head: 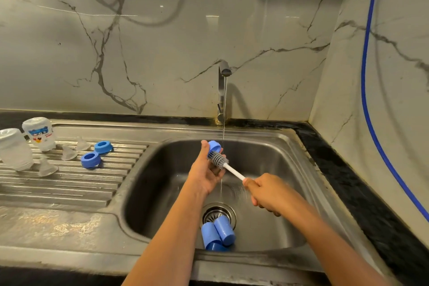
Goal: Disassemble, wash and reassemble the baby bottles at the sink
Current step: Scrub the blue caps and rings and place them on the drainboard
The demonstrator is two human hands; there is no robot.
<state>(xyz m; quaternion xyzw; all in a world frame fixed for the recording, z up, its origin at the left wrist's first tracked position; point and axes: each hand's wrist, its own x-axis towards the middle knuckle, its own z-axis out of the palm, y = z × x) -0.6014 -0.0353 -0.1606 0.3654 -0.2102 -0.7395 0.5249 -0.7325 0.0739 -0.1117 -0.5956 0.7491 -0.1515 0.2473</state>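
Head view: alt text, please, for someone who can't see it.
The left hand holds a blue bottle part beside the tap's stream while the right hand holds a bottle brush to it. Bottles, nipples and rings sit on the drainboard.

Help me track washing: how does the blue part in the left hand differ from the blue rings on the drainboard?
The blue part is gripped by the left hand beside the water stream, brush on it; the blue rings lie flat, untouched, on the drainboard. Both are blue.

Left side of the basin [162, 193] is open to reach in; caps [218, 234] block the drain [216, 212], stream [223, 127] cuts the back, bottles [39, 133] crowd the drainboard [69, 188].
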